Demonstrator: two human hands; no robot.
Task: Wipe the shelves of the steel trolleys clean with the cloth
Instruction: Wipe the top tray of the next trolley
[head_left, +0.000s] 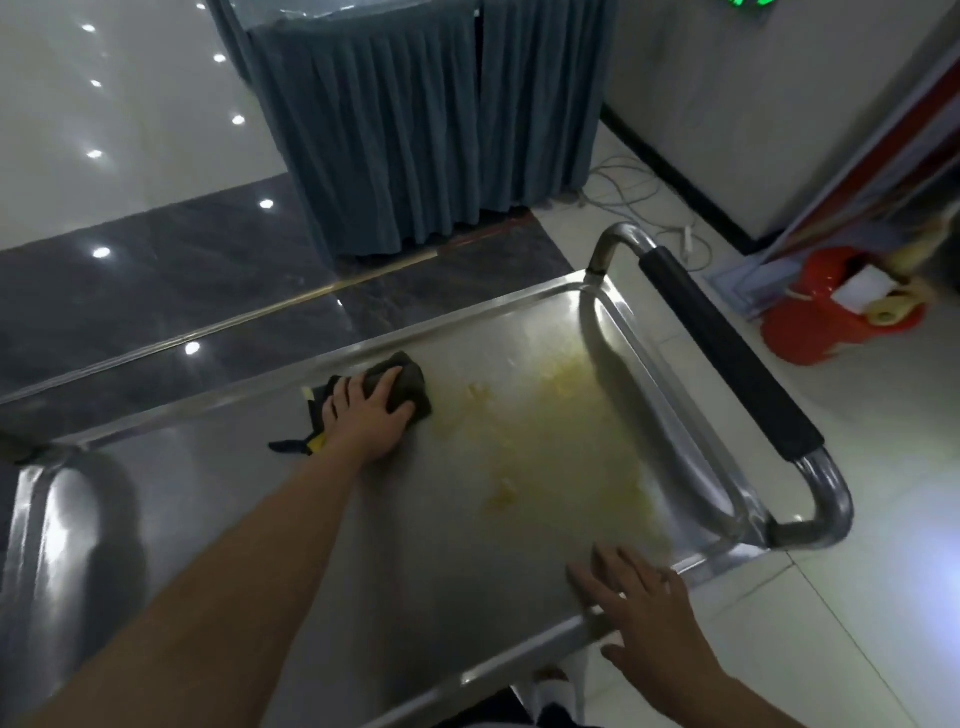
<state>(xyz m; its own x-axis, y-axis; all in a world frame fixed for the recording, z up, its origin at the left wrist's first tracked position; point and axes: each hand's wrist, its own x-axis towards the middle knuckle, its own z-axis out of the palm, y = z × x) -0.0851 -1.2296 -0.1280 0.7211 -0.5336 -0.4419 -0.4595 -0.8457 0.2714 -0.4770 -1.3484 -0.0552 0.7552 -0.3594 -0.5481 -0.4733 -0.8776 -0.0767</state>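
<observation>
1. A steel trolley (218, 499) fills the lower middle of the view, its flat top shelf edged by a raised rim.
2. A curved tube handle (727, 353) with a black grip runs along the shelf's right end.
3. A dark cloth (410, 387) lies bunched on the shelf near the far rim, left of the shelf's middle.
4. The left hand (363, 415) lies palm down on the cloth, its fingers spread and pressing flat on the fabric; a corner of the cloth with a yellow patch sticks out from under the wrist.
5. A yellowish smear (550, 431) with small lumps covers the right part of the shelf, starting just beside the cloth and reaching toward the handle end.
6. The right hand (644, 618) rests over the near rim of the shelf close to the handle end, fingers straight and slightly apart, holding nothing.
7. The left part of the shelf shines and reflects light.
8. Beyond the trolley, a table draped in a pleated grey-blue skirt (415, 135) stands on the glossy floor.
9. To the right, a red object (826, 312) sits on the pale tiles near a wall, and loose white cables (634, 192) lie on the floor between it and the draped table.
</observation>
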